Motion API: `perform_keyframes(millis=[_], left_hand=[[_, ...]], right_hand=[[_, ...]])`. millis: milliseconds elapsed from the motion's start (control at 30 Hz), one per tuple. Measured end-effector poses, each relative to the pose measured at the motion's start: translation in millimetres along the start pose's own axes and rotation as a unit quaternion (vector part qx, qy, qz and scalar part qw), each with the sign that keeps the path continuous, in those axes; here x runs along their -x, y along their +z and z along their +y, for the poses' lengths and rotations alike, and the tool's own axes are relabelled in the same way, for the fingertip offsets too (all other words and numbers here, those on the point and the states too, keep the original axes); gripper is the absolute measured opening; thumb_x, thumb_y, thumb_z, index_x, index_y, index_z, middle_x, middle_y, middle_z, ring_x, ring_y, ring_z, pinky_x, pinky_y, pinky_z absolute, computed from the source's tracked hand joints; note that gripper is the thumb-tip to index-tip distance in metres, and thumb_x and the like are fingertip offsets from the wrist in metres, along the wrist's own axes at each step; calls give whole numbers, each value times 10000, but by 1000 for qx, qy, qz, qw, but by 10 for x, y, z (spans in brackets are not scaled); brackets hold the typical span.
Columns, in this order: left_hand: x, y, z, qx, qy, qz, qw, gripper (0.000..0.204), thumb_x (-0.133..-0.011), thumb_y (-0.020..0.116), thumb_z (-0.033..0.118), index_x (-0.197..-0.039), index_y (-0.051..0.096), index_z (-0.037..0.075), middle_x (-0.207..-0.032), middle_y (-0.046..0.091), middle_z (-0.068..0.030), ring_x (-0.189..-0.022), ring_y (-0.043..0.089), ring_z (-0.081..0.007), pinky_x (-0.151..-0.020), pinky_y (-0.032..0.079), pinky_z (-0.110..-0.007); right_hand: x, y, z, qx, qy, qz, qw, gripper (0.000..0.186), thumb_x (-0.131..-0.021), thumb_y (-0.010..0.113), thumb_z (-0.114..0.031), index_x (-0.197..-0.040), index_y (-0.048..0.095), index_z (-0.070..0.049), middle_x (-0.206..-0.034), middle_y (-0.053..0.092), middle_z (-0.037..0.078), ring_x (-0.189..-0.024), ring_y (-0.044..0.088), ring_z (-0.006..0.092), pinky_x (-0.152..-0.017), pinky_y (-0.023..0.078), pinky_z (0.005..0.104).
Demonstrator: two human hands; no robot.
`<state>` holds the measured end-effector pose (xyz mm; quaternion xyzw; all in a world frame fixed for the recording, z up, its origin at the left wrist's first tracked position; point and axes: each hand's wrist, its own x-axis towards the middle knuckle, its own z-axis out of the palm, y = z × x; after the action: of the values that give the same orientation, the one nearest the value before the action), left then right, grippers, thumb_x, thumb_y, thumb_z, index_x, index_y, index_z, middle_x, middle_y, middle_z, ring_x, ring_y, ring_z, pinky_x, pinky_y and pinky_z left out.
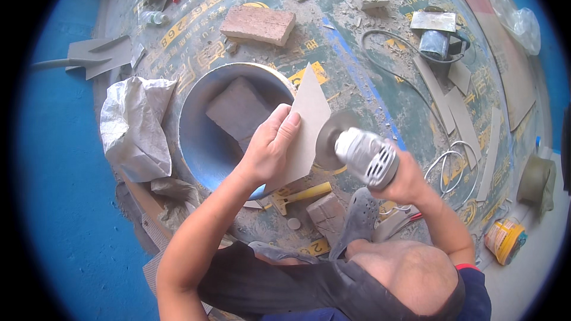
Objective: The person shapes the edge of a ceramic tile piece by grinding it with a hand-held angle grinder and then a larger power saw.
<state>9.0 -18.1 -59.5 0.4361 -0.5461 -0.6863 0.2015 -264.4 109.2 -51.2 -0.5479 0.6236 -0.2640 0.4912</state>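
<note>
At centre, tile [312, 113] gripped at left edge by left hand [270, 145]. At four o'clock from tile, grinder [366, 153] clasped in right hand [406, 179], grip partly hidden; disc [328, 141] held beside tile's right edge, contact not discernible. At nine o'clock, block [237, 110] contained in drum [195, 134]; brick [259, 24] laid at eleven, yellow tool [306, 193] at six.

Shovel [102, 57], white sack [137, 128]; yellow tub [504, 240]

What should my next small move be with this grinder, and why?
Perhaps ease the grinder slowly along the right edge of the tile: the disc sits at or very near that edge, your right hand grips the grinder, and your left hand holds the tile.
</note>
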Motion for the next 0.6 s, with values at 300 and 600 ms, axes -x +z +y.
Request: perform_keyframes(millis=[300, 600], left_hand=[[-7, 5, -25, -12, 14, 7, 1000, 351, -1136, 437, 350, -1207, 579, 37, -1029, 606, -2, -948, 541, -68, -859, 459, -254], [3, 15, 8, 0, 6, 9, 1000, 346, -1135, 442, 348, -1203, 575, 35, -1037, 601, -2, -961, 533, -72, -871, 458, -258]], right_hand=[[113, 93, -26, 39, -21, -17, 999, 585, -641, 863, -223, -1148, 616, -65, -979, 718, 194, -946, 697, 434, -800, 563, 457], [204, 84, -77, 74, -6, -40, 996, 601, -646, 882, -256, -1142, 607, -55, -968, 721, 202, -945, 700, 435, -793, 562, 459]])
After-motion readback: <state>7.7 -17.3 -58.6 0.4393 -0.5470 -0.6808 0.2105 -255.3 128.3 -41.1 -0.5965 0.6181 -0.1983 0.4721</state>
